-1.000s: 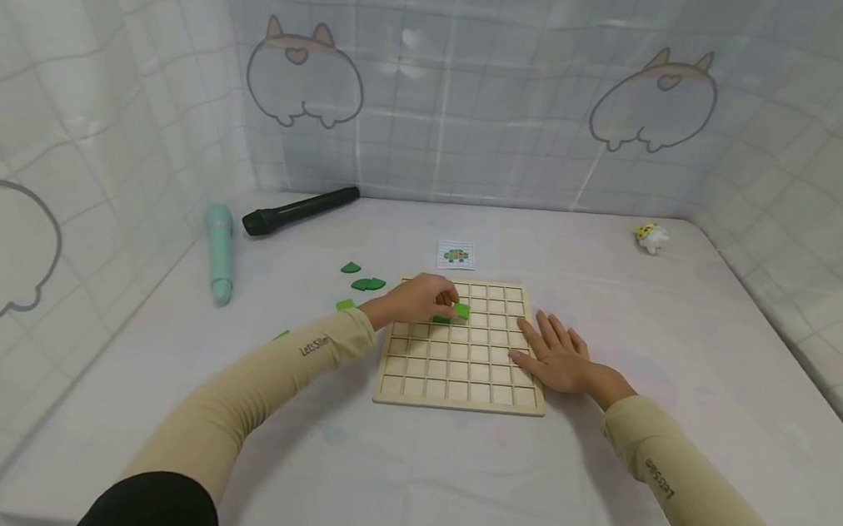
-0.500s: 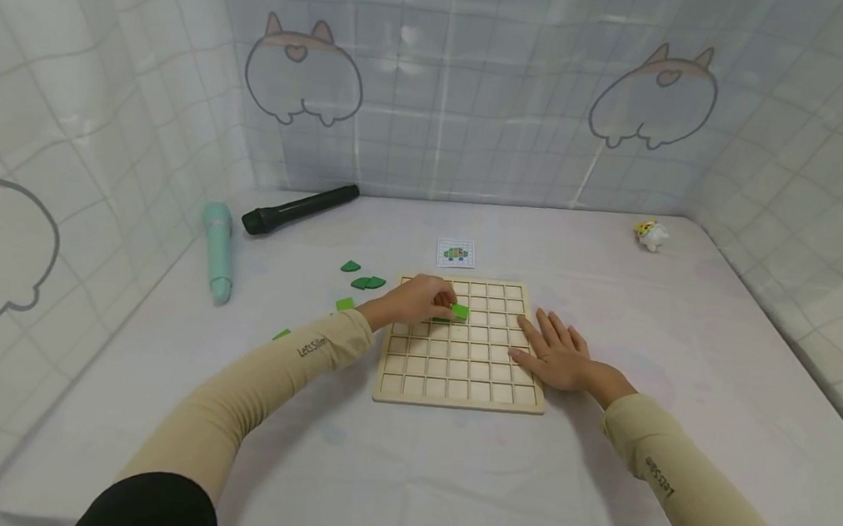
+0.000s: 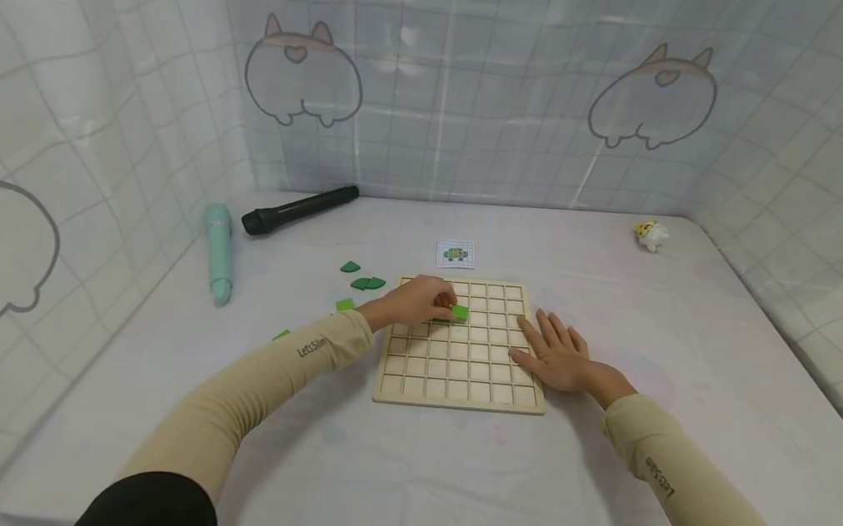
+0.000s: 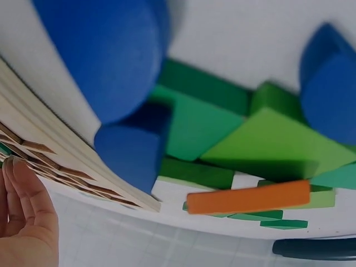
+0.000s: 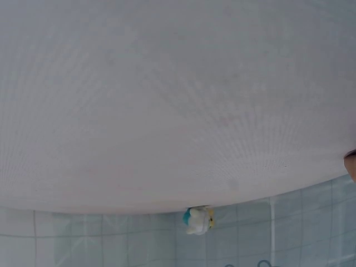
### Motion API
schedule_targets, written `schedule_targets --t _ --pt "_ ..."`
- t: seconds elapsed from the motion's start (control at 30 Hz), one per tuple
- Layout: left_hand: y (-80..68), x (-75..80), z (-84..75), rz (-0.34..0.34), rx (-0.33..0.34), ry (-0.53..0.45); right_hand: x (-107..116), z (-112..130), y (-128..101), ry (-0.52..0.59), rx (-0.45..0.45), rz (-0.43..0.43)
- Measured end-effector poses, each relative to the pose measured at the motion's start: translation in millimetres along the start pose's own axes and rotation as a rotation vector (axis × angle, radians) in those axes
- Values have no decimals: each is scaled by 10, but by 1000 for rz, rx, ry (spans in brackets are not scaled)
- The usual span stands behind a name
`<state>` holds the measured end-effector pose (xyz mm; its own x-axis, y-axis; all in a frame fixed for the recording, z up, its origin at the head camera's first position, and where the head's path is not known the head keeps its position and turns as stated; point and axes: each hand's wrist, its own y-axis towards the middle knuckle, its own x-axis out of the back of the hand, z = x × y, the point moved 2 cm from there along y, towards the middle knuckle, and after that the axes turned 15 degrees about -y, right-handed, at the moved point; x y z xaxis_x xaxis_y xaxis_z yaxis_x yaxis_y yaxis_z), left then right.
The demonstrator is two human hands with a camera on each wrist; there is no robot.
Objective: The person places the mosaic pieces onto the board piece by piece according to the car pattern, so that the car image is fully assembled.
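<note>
My left hand (image 3: pixel 422 299) is over the upper part of a wooden grid board (image 3: pixel 458 404), fingers curled. At its fingertips it pinches a light green square block (image 3: pixel 460 313), close over a grid cell. Part of a dark green block (image 3: pixel 442 321) shows beside it, mostly hidden by the fingers. In the left wrist view, the left hand (image 4: pixel 28 217) appears at the lower left, next to the board's cells. My right hand (image 3: pixel 559 360) lies flat with fingers spread, its thumb and fingertips resting on the board's right edge.
Left of the board lie dark green pieces (image 3: pixel 369 283) and light green ones (image 3: pixel 345 304). The left wrist view adds blue blocks (image 4: pixel 105 55) and an orange block (image 4: pixel 248 196). Beyond are a pattern card (image 3: pixel 456 254), black microphone (image 3: pixel 301 210), mint microphone (image 3: pixel 219 254) and small figurine (image 3: pixel 651 236).
The light green block has tilted flatter and sunk slightly toward the board in my left fingers. My right hand has stayed on the board's edge.
</note>
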<state>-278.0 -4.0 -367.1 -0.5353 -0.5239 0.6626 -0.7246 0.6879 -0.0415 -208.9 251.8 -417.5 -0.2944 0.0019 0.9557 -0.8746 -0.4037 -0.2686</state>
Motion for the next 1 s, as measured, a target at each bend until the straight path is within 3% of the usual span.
schedule_targets --t 0.37,0.67,1.0 --pt "25 -5 -38 -6 26 60 18 -17 -3 7 8 -5" --pt "46 -29 -44 4 19 167 18 -34 -1 5 10 -2" --pt "41 -26 -34 8 33 177 16 -36 6 -3 9 -6"
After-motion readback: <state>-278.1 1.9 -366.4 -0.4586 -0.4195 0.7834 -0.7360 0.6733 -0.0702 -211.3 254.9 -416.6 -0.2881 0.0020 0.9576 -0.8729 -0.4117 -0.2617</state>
